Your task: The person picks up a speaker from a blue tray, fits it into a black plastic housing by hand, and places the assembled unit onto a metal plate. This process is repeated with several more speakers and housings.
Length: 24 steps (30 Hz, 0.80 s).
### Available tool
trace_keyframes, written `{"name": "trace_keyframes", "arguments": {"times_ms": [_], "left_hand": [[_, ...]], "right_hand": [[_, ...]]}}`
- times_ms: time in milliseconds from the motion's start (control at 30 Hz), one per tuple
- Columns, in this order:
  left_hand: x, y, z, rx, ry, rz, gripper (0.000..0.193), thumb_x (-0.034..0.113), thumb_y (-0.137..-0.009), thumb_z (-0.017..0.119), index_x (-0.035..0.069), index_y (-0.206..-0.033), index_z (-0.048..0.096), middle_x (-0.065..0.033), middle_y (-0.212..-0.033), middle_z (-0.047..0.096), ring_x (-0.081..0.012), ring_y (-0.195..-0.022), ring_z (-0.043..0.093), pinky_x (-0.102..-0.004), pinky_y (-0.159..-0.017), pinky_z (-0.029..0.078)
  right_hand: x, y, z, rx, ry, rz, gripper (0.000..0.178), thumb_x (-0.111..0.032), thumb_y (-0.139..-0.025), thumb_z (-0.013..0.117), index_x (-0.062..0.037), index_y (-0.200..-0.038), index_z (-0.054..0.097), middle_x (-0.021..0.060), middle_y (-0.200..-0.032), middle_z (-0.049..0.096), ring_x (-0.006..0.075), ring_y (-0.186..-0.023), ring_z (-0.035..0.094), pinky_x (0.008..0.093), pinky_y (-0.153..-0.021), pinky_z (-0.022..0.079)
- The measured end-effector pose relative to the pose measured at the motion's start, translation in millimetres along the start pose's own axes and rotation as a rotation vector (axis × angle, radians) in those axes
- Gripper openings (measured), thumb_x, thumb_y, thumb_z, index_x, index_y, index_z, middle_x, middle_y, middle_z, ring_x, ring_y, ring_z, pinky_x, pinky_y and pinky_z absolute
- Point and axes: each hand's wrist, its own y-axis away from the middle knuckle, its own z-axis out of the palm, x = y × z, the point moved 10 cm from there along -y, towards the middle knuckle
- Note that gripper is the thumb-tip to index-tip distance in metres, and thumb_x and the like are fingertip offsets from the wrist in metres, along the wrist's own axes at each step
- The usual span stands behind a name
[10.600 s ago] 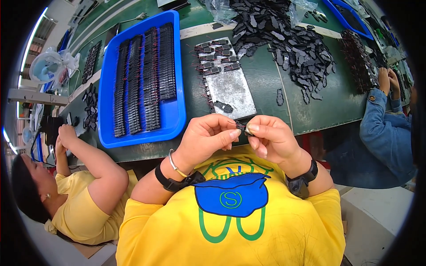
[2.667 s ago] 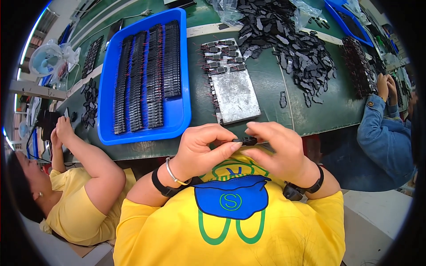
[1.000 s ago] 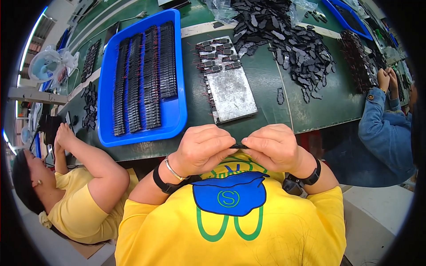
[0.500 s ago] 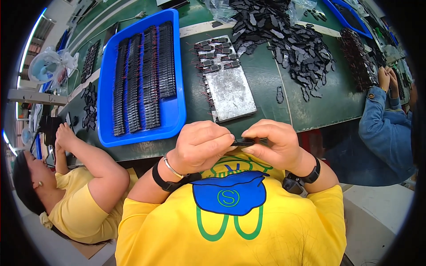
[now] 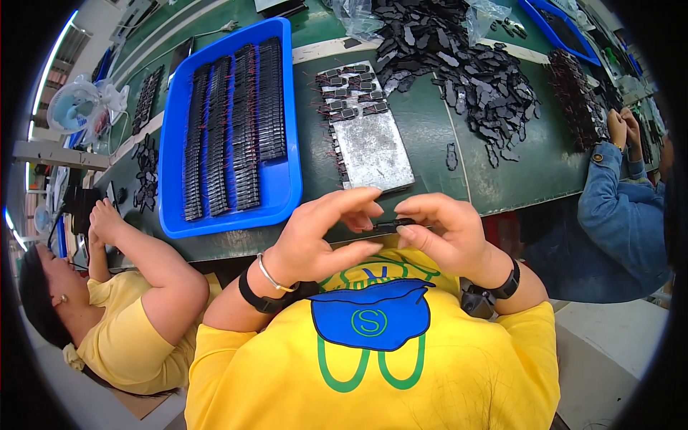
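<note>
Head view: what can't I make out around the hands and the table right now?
Black part, head view: right end covered by the right hand; fine details too small.
Left hand, head view: too small to tell whether it touches that part.
Pile of black pieces, head view: far end cut off by the upper edge.

The slab sits on the worktop, tray left, pile right; before the slab, a part is in the right hand.

And there, near centre, one green letter sits ringed on the yellow T-shirt's blue patch, the green lettering just beyond unreadable!
</note>
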Motion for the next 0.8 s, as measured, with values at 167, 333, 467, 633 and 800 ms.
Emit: {"name": "trace_keyframes", "arguments": {"times_ms": [167,333,467,633,800], "left_hand": [[-12,-1,9,-0.156,-0.009,-0.118,0.020,0.003,-0.076,0.072,0.002,-0.095,0.066,-0.0098,-0.085,0.067,-0.0164,-0.067,0.064,-0.0257,-0.059,0.050],[-2,-3,12,-0.171,-0.204,0.020,0.019,0.002,-0.074,0.072,0.004,-0.091,0.066,-0.0099,-0.077,0.066,-0.0196,-0.063,0.064,-0.0277,-0.057,0.049],[8,-3,14,-0.148,-0.317,0.161,0.018,0.002,-0.072,0.072,0.004,-0.088,0.064,-0.0106,-0.075,0.065,-0.0238,-0.061,0.063,-0.0292,-0.055,0.048],[18,-1,16,-0.122,-0.330,0.284,0.019,0.000,-0.070,0.072,0.003,-0.086,0.063,-0.0102,-0.074,0.064,-0.0256,-0.060,0.062,-0.0304,-0.053,0.048],[23,0,19,-0.127,-0.294,0.375,0.022,-0.002,-0.069,0.072,0.002,-0.087,0.062,-0.0099,-0.074,0.064,-0.0251,-0.060,0.062,-0.0308,-0.052,0.047]], "right_hand": [[-36,6,7,0.058,0.478,-0.464,0.027,-0.002,-0.081,0.068,0.0023,-0.105,0.057,0.0142,-0.083,0.067,0.0218,-0.071,0.069,0.0284,-0.059,0.053],[-36,4,6,0.101,0.463,-0.444,0.026,-0.003,-0.078,0.070,0.0014,-0.102,0.059,0.0139,-0.083,0.067,0.0253,-0.069,0.068,0.0289,-0.059,0.052],[-24,-5,5,0.022,0.349,-0.269,0.023,-0.004,-0.077,0.072,0.0011,-0.096,0.062,0.0133,-0.082,0.067,0.0257,-0.067,0.066,0.0300,-0.059,0.052],[-23,-5,6,-0.007,0.370,-0.344,0.019,-0.004,-0.074,0.073,0.0003,-0.090,0.063,0.0128,-0.080,0.066,0.0258,-0.065,0.065,0.0310,-0.058,0.051],[-29,-1,7,-0.025,0.385,-0.467,0.019,-0.004,-0.073,0.073,-0.0002,-0.090,0.064,0.0127,-0.079,0.066,0.0267,-0.065,0.065,0.0316,-0.056,0.050]]}}
